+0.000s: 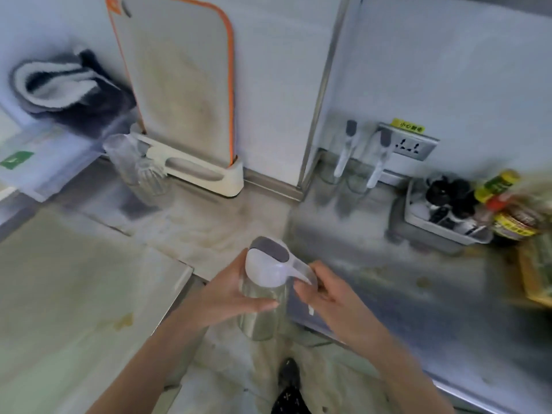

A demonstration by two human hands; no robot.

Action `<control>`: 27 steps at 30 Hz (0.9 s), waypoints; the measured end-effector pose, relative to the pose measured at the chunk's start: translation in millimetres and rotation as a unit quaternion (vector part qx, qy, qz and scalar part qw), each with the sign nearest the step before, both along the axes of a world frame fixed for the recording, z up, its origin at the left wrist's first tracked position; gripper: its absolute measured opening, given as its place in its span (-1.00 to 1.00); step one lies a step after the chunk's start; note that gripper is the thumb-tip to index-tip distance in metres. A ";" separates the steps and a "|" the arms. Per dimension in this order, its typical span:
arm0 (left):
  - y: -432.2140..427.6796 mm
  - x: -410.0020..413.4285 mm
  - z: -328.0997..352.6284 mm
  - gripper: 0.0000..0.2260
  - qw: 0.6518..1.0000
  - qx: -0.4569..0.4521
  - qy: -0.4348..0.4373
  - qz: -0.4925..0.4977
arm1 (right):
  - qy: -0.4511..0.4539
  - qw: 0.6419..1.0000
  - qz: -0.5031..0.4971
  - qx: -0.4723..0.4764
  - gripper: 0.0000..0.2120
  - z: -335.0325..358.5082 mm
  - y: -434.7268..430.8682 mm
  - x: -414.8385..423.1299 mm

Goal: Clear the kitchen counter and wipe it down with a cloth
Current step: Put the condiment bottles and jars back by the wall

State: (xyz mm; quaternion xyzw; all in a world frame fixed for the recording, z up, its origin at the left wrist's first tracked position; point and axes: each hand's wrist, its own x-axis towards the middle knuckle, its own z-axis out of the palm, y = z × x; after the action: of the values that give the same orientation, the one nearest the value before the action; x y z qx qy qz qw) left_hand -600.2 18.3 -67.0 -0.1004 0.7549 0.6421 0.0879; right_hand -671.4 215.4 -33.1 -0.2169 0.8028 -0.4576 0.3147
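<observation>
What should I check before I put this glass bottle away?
1. Left hand grips the glass bottle: ok.
2. Right hand pinches the lid at its spout: ok.
3. Lid sealed: cannot tell.
4. Counter cleared: not ok; two bottles by the socket and a tray of jars stand on it.
5. Cloth ready: ok, folded at the far left.
</observation>
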 end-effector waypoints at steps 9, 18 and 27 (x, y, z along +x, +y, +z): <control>32.3 -120.7 -26.6 -0.29 0.994 -0.064 0.030 -0.087 | 0.146 0.979 -0.103 0.095 -0.89 -30.6 44.9 -79.9; 64.6 -204.7 -99.2 -0.47 0.950 -0.302 0.051 -0.060 | 0.165 0.899 -0.399 0.075 -0.74 -52.2 71.2 -145.8; 72.3 -293.6 -87.8 -0.50 0.943 -0.286 0.130 0.109 | 0.231 0.870 -0.421 0.114 -0.67 -83.8 72.8 -254.3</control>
State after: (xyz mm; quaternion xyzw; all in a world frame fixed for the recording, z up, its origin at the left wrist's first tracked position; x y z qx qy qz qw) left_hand -893.7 90.6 -154.8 -0.1190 0.8959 0.4128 -0.1137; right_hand -925.7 288.2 -117.0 0.0799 0.9143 -0.3891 -0.0795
